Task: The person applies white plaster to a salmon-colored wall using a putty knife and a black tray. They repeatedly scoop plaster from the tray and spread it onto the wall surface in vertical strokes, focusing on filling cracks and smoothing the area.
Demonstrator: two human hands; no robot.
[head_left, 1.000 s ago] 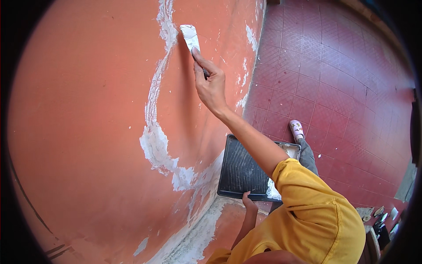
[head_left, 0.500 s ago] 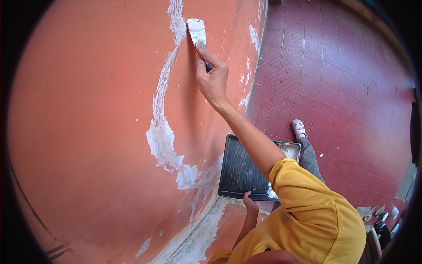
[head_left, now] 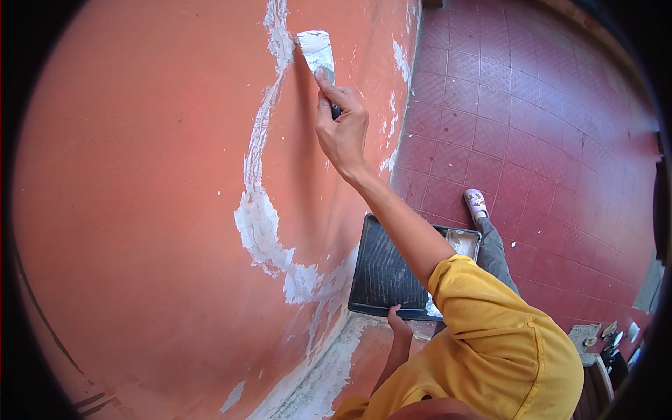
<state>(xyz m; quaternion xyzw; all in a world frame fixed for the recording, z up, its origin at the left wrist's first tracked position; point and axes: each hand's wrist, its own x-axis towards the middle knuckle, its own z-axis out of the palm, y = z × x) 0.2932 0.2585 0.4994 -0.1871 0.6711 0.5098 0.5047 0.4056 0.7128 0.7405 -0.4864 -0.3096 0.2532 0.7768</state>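
My right hand grips a putty knife whose white-coated blade is raised at the orange wall, just right of a jagged white filler streak; whether the blade touches the surface I cannot tell. My left hand is closed on the lower edge of a black ribbed tray. White paste sits in the tray's right part, which is partly hidden behind my yellow-sleeved arm.
Red floor tiles run along the wall on the right. My pale clog rests on them. Shoes and assorted small items lie at the lower right. Whitish patches cover the wall's base and ledge below the tray.
Since a second ago my right hand and the putty knife have shifted to the right, the blade also slightly upward. My left hand and the tray have barely moved.
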